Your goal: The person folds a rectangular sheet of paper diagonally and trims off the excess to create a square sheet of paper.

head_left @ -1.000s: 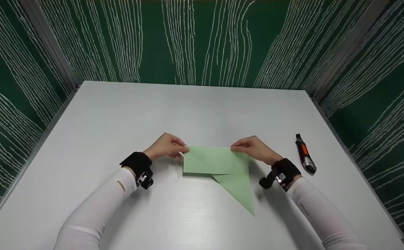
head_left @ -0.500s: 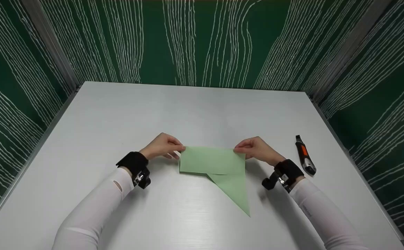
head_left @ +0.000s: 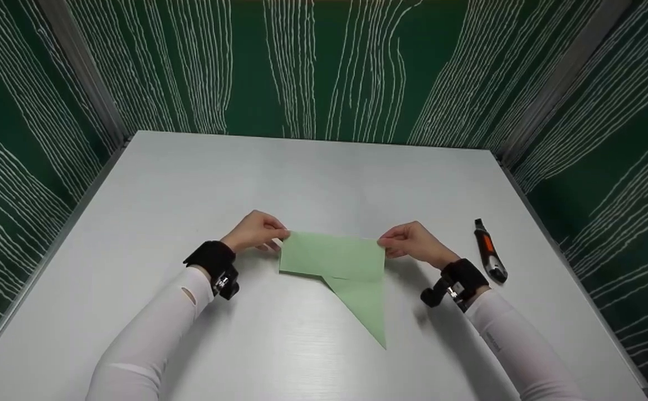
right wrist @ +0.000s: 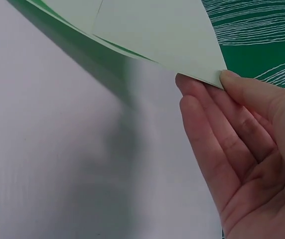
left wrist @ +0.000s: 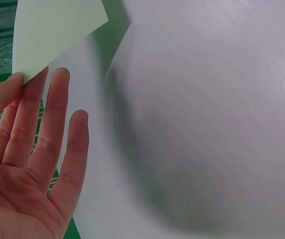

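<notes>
A folded sheet of light green paper [head_left: 332,256] spans the space between both hands in the head view, its upper part a rectangle and a pointed flap hanging toward the near side at right. My left hand [head_left: 257,230] pinches its far left corner between thumb and forefinger; in the left wrist view the other fingers of the left hand [left wrist: 38,144] extend beneath the paper [left wrist: 58,35]. At the far right corner my right hand [head_left: 415,243] pinches it likewise. The right wrist view shows the right hand [right wrist: 247,139] with the thumb on top of the paper [right wrist: 167,40] and layered edges alongside.
A black and orange utility knife [head_left: 490,250] lies on the white table [head_left: 301,178] to the right of the right hand. Green walls [head_left: 351,67] with white wavy lines stand behind and at both sides. Each wrist wears a black strap with a camera.
The paper has shifted left, its pointed flap swinging left too. The left hand has moved slightly left with it, while the right hand's grip now sits at the far right corner.
</notes>
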Available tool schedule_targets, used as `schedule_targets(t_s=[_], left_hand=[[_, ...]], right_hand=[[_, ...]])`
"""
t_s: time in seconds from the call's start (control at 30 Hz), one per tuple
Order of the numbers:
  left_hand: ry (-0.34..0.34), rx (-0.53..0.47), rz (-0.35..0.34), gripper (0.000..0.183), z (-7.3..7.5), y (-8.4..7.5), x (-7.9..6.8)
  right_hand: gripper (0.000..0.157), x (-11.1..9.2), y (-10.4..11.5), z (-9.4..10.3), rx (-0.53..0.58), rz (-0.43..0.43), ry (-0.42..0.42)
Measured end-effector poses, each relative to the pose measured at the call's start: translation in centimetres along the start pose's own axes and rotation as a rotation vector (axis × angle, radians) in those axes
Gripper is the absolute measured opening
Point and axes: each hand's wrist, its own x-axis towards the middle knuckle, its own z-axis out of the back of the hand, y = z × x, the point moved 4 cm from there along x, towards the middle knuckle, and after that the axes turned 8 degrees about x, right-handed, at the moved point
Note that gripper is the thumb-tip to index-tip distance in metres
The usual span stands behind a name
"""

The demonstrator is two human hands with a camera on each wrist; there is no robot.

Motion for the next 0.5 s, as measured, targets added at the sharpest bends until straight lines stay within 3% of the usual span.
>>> schedule_targets(t_s=[0.23, 0.5], left_hand=[[-0.052, 0.020, 0.028, 0.029, -0.3, -0.1, 0.3], [-0.174, 0.199, 0.113, 0.034, -0.8, 0.2, 0.4]], right_hand=[[0.033, 0.1, -0.5, -0.6, 0.001, -0.055, -0.028], [0.037, -0.1, -0.9, -2.0, 0.082, -0.120, -0.025]])
